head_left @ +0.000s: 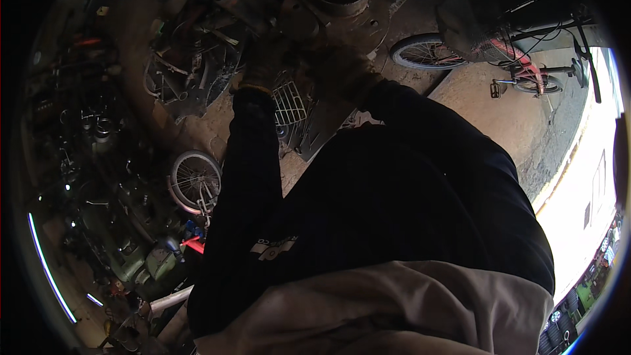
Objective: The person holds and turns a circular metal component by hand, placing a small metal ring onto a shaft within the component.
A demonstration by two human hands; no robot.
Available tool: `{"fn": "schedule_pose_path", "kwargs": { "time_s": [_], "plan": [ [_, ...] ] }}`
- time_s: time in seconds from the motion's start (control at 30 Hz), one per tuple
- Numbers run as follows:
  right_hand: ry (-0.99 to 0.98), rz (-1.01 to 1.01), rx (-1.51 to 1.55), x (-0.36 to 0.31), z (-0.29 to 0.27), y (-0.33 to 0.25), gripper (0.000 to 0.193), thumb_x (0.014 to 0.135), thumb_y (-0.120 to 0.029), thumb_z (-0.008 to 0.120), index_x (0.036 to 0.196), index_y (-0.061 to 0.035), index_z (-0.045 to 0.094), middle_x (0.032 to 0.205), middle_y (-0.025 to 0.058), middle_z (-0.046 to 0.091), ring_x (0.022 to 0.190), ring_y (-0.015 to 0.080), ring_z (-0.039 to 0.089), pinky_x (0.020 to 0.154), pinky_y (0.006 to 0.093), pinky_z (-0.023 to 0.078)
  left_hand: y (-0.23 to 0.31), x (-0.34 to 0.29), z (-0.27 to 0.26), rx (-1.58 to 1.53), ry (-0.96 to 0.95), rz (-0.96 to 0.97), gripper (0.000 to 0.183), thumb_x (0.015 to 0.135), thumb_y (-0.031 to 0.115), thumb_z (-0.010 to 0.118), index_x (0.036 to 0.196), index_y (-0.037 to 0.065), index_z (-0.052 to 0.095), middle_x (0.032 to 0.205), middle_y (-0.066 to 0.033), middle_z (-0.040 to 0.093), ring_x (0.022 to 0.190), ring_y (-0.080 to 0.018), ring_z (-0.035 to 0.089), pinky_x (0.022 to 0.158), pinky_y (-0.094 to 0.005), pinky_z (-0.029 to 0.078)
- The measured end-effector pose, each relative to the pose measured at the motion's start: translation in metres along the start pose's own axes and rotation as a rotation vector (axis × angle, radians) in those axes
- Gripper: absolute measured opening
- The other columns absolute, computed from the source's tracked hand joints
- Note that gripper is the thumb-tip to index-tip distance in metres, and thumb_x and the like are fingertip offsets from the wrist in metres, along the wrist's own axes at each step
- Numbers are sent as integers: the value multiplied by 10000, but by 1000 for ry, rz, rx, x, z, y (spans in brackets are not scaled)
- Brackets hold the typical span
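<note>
1 metal cylinder (pixel 355 9) stands beyond the left hand (pixel 264 62) and right hand (pixel 340 71), fingers' grip I cannot tell.

Dark top (pixel 394 190): on its front stands one pale printed mark (pixel 273 250), wide and of simple shape.
Pale letters (pixel 285 238): they make a short row along this mark, turned upside down in the view.
Legibility: the letters are small and only partly clear.
</note>
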State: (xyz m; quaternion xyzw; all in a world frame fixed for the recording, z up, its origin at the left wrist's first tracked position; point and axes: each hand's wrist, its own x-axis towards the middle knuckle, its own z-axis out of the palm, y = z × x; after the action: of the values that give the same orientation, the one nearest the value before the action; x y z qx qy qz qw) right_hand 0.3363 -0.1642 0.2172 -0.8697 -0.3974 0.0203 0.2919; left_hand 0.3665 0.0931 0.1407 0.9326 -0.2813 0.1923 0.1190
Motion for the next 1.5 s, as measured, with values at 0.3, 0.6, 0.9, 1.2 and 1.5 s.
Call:
{"fn": "schedule_pose_path", "kwargs": {
  "time_s": [0.3, 0.6, 0.9, 1.2, 1.5],
  "plan": [
    [77, 5, -126, 27, 40, 24, 454, 944, -276, 612, 1369, -120, 597, 1235, 179, 694, 1116, 323, 701, 941, 454, 567, 4, 17, -10, -749, -226, -596, 354, 869, 164, 698, 1216, 94, 682, 1212, -131, 671, 1132, -320, 631, 977, -429, 517],
    [82, 27, -185, 44, 67, 34, 423, 941, -266, 608, 1335, -112, 618, 1207, 179, 705, 1093, 324, 710, 924, 452, 575, 0, 6, -4, -41, -109, -150, 417, 836, 159, 691, 1252, 134, 678, 1193, -130, 677, 1137, -347, 637, 1019, -453, 508],
    [-45, 16, -312, 36, 41, 15, 249, 948, -237, 596, 1143, -132, 709, 1013, 111, 748, 908, 295, 751, 739, 451, 613, 23, -12, 14, -188, 1, -376, 288, 924, 114, 587, 1204, 95, 653, 1260, -138, 629, 1195, -330, 596, 1007, -441, 497],
    [-40, -35, -257, 36, 33, 29, 212, 953, -255, 597, 1070, -143, 734, 917, 104, 741, 796, 290, 754, 665, 467, 612, 56, 2, -3, 7, -103, -376, 433, 743, 255, 737, 1118, 47, 675, 1172, -205, 649, 1121, -423, 617, 991, -498, 508],
    [124, -69, -40, 11, 23, 29, 235, 951, -155, 599, 1168, -78, 648, 994, 140, 714, 831, 282, 722, 705, 403, 586, 54, 5, -37, -431, 365, -390, 407, 934, 185, 658, 1306, 35, 591, 1258, -164, 628, 1156, -328, 632, 983, -442, 526]
  ]
}}
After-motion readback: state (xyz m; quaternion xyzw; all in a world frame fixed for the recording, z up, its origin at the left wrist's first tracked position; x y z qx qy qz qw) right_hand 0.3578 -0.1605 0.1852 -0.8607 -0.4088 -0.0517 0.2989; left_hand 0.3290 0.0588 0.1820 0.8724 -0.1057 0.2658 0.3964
